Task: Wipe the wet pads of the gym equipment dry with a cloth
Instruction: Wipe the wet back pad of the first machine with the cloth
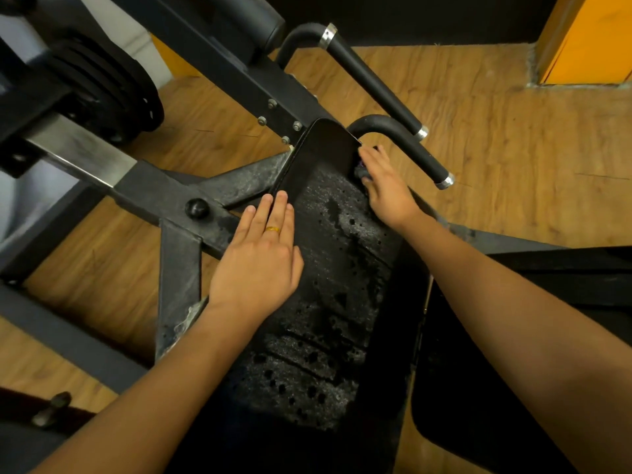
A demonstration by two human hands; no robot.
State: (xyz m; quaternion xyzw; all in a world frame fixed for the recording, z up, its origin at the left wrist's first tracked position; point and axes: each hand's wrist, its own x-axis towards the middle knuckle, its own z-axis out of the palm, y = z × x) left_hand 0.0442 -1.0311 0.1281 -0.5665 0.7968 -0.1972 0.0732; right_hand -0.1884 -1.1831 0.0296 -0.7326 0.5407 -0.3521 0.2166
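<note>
A long black pad [328, 285] of the gym machine runs from the middle of the view toward me, its perforated surface glistening with wet patches. Its far end is smooth and dark. My left hand [263, 258] lies flat on the pad's left edge, fingers straight, a gold ring on one finger. My right hand [383, 186] is at the pad's far right edge, its fingers closed over a small dark cloth [360, 171]. Only a bit of the cloth shows beneath the fingers.
Two black padded handles [369, 77] with chrome ends stick out beyond the pad. The dusty steel frame [178, 196] with a round knob runs to the left, weight plates [102, 83] behind it. A second black pad [513, 354] lies at the right. Wooden floor all around.
</note>
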